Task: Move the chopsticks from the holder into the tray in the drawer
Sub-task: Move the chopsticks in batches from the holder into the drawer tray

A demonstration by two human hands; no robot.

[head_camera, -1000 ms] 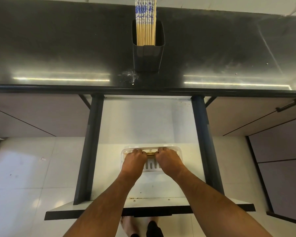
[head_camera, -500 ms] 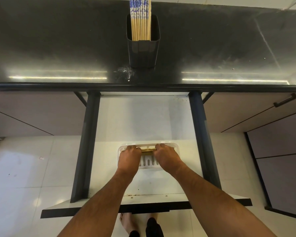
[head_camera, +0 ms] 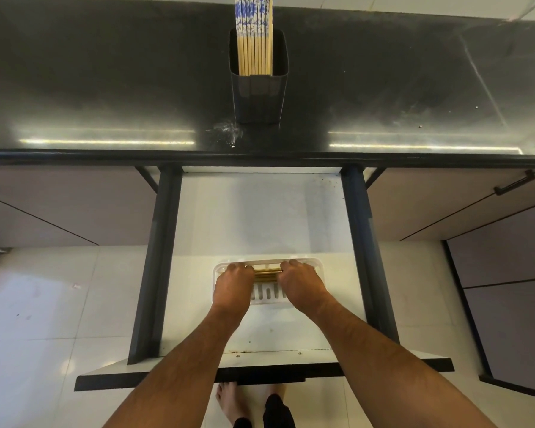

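Note:
A dark square holder [head_camera: 258, 97] stands on the black countertop and holds several chopsticks [head_camera: 254, 41] with blue-and-white tops. Below it the drawer is pulled out, and a white slotted tray [head_camera: 267, 296] lies on the drawer floor. A bundle of wooden chopsticks [head_camera: 266, 274] lies crosswise along the tray's far side. My left hand [head_camera: 232, 285] grips the bundle's left end and my right hand [head_camera: 301, 284] grips its right end. Both hands cover the ends and most of the tray.
The black countertop [head_camera: 105, 97] runs across the top. The drawer floor [head_camera: 244, 217] is white, with dark side rails [head_camera: 155, 257] left and right. Cabinet fronts flank it, one with a handle [head_camera: 515, 186]. Bare feet show on the tiled floor.
Both hands stay on the chopstick bundle in the tray. The view has shifted slightly, so the holder and drawer sit a little lower and to the left in the frame.

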